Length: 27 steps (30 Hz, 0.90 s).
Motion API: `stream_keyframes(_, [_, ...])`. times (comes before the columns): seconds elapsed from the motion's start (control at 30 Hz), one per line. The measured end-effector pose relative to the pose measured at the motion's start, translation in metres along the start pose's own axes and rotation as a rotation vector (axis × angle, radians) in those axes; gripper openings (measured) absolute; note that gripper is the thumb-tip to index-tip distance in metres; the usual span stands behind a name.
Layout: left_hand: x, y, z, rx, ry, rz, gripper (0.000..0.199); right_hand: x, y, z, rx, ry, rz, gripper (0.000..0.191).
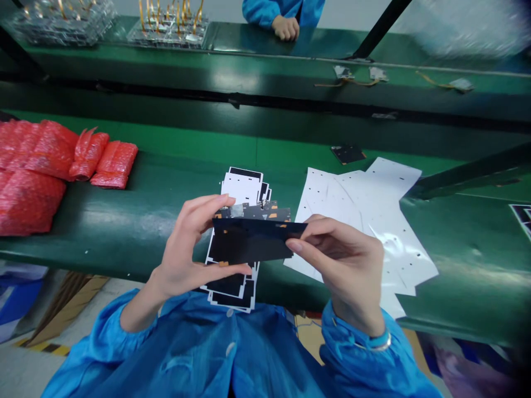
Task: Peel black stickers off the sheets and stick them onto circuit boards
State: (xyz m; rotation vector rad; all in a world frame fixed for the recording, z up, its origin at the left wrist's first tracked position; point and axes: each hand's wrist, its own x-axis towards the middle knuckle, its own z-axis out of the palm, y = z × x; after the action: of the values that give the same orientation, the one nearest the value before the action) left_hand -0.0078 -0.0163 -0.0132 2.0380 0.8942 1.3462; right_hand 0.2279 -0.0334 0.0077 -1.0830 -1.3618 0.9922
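In front of my chest, my left hand (179, 251) grips a thin dark circuit board (269, 212) with orange patches, fingers at its far edge and thumb at its near side. A black sheet (249, 241) lies over or just in front of the board and hides much of it. My right hand (352, 260) pinches this sheet's right end between thumb and fingers. I cannot tell how far the sheet touches the board. Beneath both is a stack of white-backed sheets with black panels (240, 185). White backing sheets with small holes (365, 215) lie beside my right hand.
Red bubble-wrapped packages (33, 166) are piled at the left. A dark board (348, 154) lies at the back right. On the raised shelf sit clear trays (166, 30) with orange flex strips and small parts with cables (377, 74). Another person's hand (286, 27) rests beyond.
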Motion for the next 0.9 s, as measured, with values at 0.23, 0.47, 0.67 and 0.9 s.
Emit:
stream_keyframes(0.23, [-0.002, -0.001, 0.000, 0.016, -0.006, -0.003, 0.101, -0.001, -0.001, -0.002, 0.019, 0.011, 0.019, 0.017])
stream_keyframes(0.47, [-0.004, -0.003, 0.000, 0.011, -0.008, -0.024, 0.099, -0.001, -0.001, -0.003, 0.028, 0.006, 0.029, 0.016])
stream_keyframes(0.67, [-0.003, -0.004, -0.001, 0.066, -0.006, 0.002, 0.098, -0.001, -0.002, -0.002, 0.042, 0.015, 0.028, 0.016])
stream_keyframes(0.9, [0.009, 0.001, -0.006, 0.227, -0.063, 0.180, 0.066, 0.000, -0.004, -0.002, -0.090, -0.016, -0.116, 0.013])
